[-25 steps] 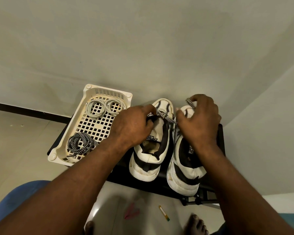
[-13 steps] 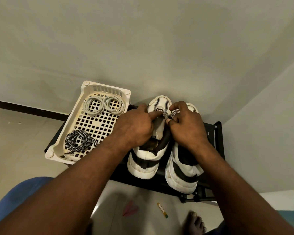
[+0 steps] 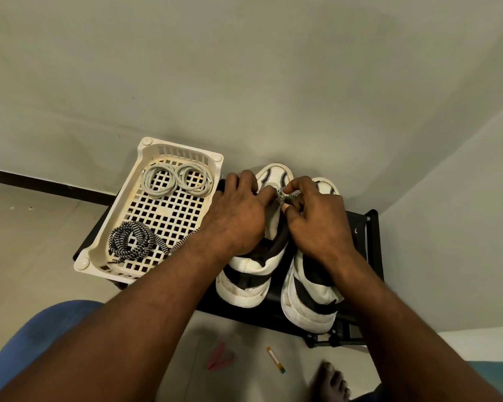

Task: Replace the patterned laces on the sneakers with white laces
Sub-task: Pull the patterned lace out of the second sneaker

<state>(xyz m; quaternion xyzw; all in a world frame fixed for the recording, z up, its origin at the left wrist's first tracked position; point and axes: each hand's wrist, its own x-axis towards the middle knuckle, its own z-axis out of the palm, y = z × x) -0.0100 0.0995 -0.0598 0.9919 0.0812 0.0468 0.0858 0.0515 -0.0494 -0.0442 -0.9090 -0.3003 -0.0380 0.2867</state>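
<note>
Stripping is about half done, I judge: one removed lace [image 3: 129, 240] lies coiled at the basket's [image 3: 145, 146] near end, the white laces [image 3: 174, 181] sit untouched at its far end, and my left hand [image 3: 238, 219] and right hand [image 3: 317, 224] both pinch the patterned lace [image 3: 288, 195] at the toe of the sneaker [image 3: 244, 285] in the middle of the rack [image 3: 372, 227].

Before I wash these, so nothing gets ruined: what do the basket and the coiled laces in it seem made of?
Basket: cream moulded plastic, matt, stained; its rigid square grid suggests so. White laces: braided textile cord, fibre unclear; woven texture shows. Patterned coil: apparently the same braid, black and white zigzag.
</note>
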